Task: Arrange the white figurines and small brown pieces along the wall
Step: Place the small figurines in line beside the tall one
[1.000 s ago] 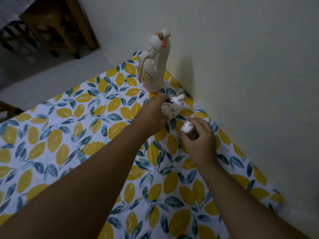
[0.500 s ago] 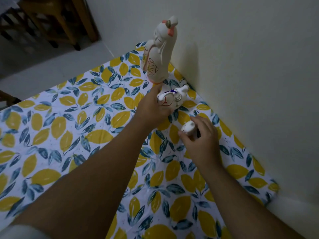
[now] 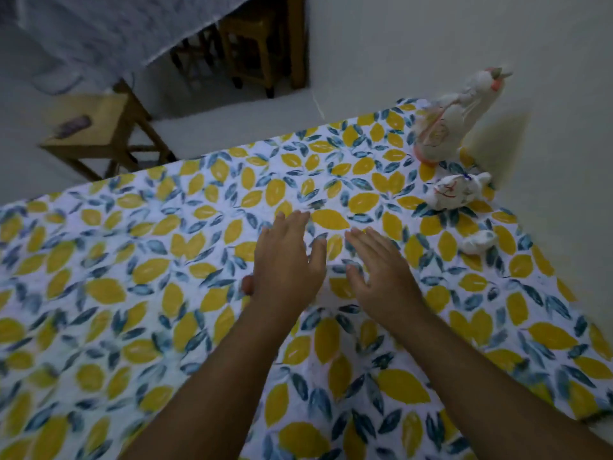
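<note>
Three white figurines stand in a row near the wall at the right. The tall white figurine (image 3: 454,124) with orange marks stands farthest back. In front of it sits a medium white figurine (image 3: 456,193) with red lines, and nearer still a small white figurine (image 3: 479,242). My left hand (image 3: 287,260) and my right hand (image 3: 381,270) hover flat over the middle of the leaf-patterned cloth (image 3: 166,260), fingers spread, holding nothing. Both hands are well left of the figurines. No small brown pieces show.
The pale wall (image 3: 547,94) runs along the right edge of the cloth. A wooden stool (image 3: 93,127) with a dark object on it stands on the floor at the back left. More wooden furniture legs (image 3: 262,54) stand at the back.
Both hands let go of the medium and small figurines and drew back left to the middle of the cloth. The view swung left, so the figurines now sit at the right.
</note>
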`<state>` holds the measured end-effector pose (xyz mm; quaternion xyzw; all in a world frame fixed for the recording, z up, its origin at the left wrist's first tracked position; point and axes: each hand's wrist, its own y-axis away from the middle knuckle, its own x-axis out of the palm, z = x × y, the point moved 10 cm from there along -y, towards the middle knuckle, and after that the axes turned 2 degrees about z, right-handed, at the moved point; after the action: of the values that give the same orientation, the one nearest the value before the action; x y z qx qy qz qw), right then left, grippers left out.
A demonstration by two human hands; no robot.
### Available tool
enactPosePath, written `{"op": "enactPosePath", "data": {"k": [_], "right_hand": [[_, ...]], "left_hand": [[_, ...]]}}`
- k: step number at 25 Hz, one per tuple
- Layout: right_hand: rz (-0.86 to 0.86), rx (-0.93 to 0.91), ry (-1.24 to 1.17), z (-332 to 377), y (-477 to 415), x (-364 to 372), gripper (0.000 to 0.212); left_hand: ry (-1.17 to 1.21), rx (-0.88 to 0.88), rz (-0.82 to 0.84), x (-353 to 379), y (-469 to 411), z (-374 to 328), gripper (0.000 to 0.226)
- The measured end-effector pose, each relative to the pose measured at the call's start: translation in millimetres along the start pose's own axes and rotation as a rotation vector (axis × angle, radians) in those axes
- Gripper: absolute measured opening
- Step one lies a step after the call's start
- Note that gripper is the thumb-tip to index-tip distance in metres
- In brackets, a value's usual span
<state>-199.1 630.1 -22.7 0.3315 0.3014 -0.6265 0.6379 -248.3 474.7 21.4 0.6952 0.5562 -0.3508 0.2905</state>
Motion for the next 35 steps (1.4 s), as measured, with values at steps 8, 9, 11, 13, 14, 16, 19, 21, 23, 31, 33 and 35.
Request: {"op": "enactPosePath", "data": {"k": [8,9,11,13,14,16,19,21,23,31,33,35], "right_hand": [[0.3,0.022,-0.187,69,-11,96,0.063],[0.256,0.018,-0.194,70,-13,97,0.057],[0.169,0.047,-0.205,66,-16,94,0.05],[0.141,0.078,-0.236,62,-15,94,0.05],[0.13,0.097,-0.265,58,-13,92,0.051],[0.077,0.165,-0.329,43,-5,82,0.052],[-0.087,0.275,-0.402,-2,21,43,0.04],[-0.206,0.354,-0.419,-44,46,10,0.035],[-0.326,0.452,-0.404,-91,74,-25,0.035],[-0.675,0.727,-0.382,-227,177,-110,0.037],[-0.688,0.749,-0.375,-244,189,-114,0.035],[-0.7,0.769,-0.393,-256,197,-114,0.039]], "left_hand": [[0.115,-0.106,0.141,10,56,105,0.057],[0.142,-0.082,0.116,11,55,108,0.052],[0.184,-0.049,0.064,10,52,111,0.047],[0.207,-0.037,0.029,8,51,114,0.046],[0.219,-0.045,0.023,8,50,116,0.047],[0.261,-0.077,0.041,12,47,114,0.043],[0.293,0.032,0.07,27,37,71,0.032],[0.301,0.148,0.107,48,29,22,0.034],[0.313,0.213,0.187,82,21,-27,0.039],[0.347,0.41,0.522,230,10,-196,0.04],[0.348,0.435,0.549,253,9,-220,0.042],[0.34,0.465,0.571,270,7,-235,0.043]]}}
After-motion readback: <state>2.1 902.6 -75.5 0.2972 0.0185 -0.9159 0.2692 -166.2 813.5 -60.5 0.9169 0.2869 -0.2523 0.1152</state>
